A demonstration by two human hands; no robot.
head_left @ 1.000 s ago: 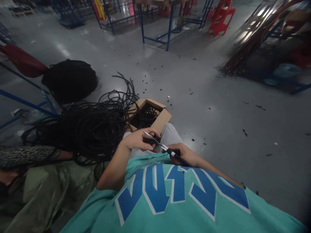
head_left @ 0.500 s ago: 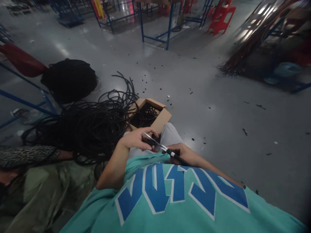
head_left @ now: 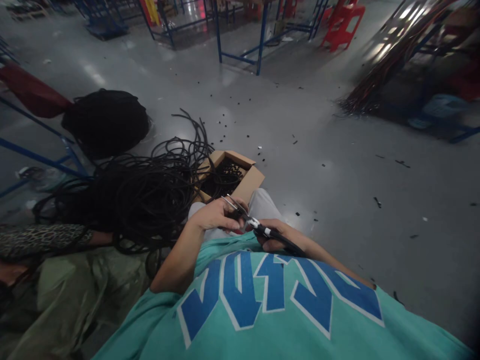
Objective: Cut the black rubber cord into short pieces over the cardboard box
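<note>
My right hand [head_left: 276,233] is closed round the black handles of a metal-bladed cutting tool [head_left: 254,223] with white bands. The tool's two thin blades point up and left, spread a little, and reach my left hand [head_left: 220,214]. That hand is curled, its fingers round something small and dark beside the blades, too hidden to name. Just beyond both hands sits an open cardboard box [head_left: 250,184] with many small black pieces in it. Loose black tubing [head_left: 150,185] lies in a tangled heap to the left, some strands reaching over the box.
A large black coil [head_left: 107,122] stands behind the heap. At the left edge are blue metal bars [head_left: 41,157] and another person's patterned sleeve [head_left: 45,239]. Small black scraps dot the grey floor [head_left: 337,210]. Farther off are blue frames and red stools [head_left: 343,27].
My left hand has shifted slightly right, its fingers more curled near the blades. The tool's blades look more spread, and its handles have moved slightly right with my right hand's grip.
</note>
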